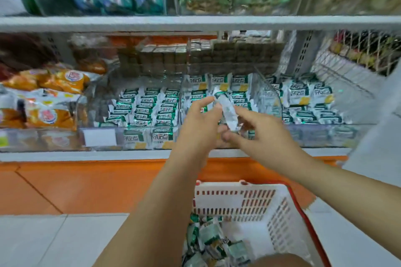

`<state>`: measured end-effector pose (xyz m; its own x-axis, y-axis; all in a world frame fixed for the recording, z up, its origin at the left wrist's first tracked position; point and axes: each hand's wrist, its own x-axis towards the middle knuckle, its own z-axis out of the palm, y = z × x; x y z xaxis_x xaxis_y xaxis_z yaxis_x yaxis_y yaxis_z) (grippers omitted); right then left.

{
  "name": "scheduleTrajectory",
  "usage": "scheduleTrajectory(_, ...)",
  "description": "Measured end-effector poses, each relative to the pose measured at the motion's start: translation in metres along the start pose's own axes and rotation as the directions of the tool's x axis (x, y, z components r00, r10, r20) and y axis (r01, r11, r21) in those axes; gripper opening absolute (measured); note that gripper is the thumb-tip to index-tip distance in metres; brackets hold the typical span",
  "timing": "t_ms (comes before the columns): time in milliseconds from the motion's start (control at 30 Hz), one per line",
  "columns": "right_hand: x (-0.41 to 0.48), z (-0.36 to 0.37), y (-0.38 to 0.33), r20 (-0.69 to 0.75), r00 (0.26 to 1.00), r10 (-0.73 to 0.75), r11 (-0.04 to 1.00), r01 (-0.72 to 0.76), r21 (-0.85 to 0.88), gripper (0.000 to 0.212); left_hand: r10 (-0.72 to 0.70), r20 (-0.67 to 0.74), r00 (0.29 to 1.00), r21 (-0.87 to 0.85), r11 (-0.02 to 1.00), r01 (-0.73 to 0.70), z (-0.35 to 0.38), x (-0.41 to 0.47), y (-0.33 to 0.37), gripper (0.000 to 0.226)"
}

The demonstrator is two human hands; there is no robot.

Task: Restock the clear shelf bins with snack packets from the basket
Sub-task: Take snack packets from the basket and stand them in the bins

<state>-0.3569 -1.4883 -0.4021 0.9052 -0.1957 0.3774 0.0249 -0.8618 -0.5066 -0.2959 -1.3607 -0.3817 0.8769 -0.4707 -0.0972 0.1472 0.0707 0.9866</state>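
Below the grips, the white slotted plastic basket with a red rim (282, 212) holds more green-and-white foil snack packets (212, 238). The left grip (201, 123) and right grip (260, 134) each pinch an end of one silvery, green-edged packet (227, 112). Just beyond them, the middle clear plastic bin (268, 93) looks nearly full. Released crooked, the packet could slide off the rows or catch the divider.
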Motion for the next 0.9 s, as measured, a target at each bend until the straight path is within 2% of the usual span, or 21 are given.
scheduleTrajectory(33, 0.000, -0.003, 0.001, 0.055, 0.998, 0.009, 1.000, -0.008, -0.018, 0.052, 0.019, -0.010, 1.000, -0.007, 1.000, -0.020, 0.004, 0.001, 0.000, 0.024)
scheduleTrajectory(100, 0.002, -0.010, 0.005, 0.105, 0.994, 0.006, 1.000, -0.003, -0.024, 0.045, 0.037, 0.014, 0.999, -0.039, 0.999, -0.037, 0.009, 0.003, -0.003, 0.020)
scheduleTrajectory(200, 0.010, -0.017, 0.012, 0.035, 0.999, -0.036, 0.999, 0.037, -0.015, 0.012, 0.075, 0.079, 0.994, 0.020, 0.997, -0.077, 0.010, 0.007, -0.011, 0.007)
scheduleTrajectory(233, 0.013, -0.017, 0.013, -0.003, 0.999, -0.042, 0.999, 0.042, 0.003, 0.009, 0.083, 0.076, 0.994, 0.037, 0.996, -0.086, 0.009, 0.010, -0.013, 0.010)
scheduleTrajectory(367, 0.036, -0.008, 0.019, -0.048, 0.999, 0.019, 0.997, -0.015, 0.075, 0.029, 0.100, 0.046, 0.994, 0.093, 0.990, -0.104, 0.005, 0.027, -0.019, 0.038)
scheduleTrajectory(500, 0.065, 0.003, 0.023, 0.105, 0.987, 0.119, 0.966, -0.139, 0.220, 0.051, 0.109, -0.002, 0.994, 0.162, 0.981, -0.107, -0.011, 0.050, -0.021, 0.035)
scheduleTrajectory(600, 0.094, 0.015, 0.023, 0.227, 0.967, 0.116, 0.919, -0.191, 0.345, 0.038, 0.166, -0.050, 0.985, 0.183, 0.971, -0.155, -0.026, 0.061, -0.022, 0.021)
scheduleTrajectory(667, 0.116, 0.025, 0.024, 0.220, 0.970, 0.106, 0.900, -0.188, 0.393, 0.031, 0.279, -0.145, 0.949, 0.242, 0.940, -0.240, -0.037, 0.067, -0.023, 0.020)
scheduleTrajectory(733, 0.141, 0.034, 0.026, 0.148, 0.982, 0.118, 0.909, -0.167, 0.381, 0.027, 0.373, -0.280, 0.885, 0.309, 0.907, -0.285, -0.053, 0.071, -0.025, 0.023)
scheduleTrajectory(800, 0.169, 0.048, 0.035, 0.060, 0.989, 0.137, 0.938, -0.149, 0.313, 0.028, 0.419, -0.349, 0.839, 0.398, 0.876, -0.272, -0.066, 0.078, -0.031, 0.027)
scheduleTrajectory(900, 0.209, 0.073, 0.055, -0.006, 0.986, 0.167, 0.981, -0.165, 0.104, 0.039, 0.404, -0.309, 0.861, 0.496, 0.841, -0.217, -0.070, 0.082, -0.043, 0.031)
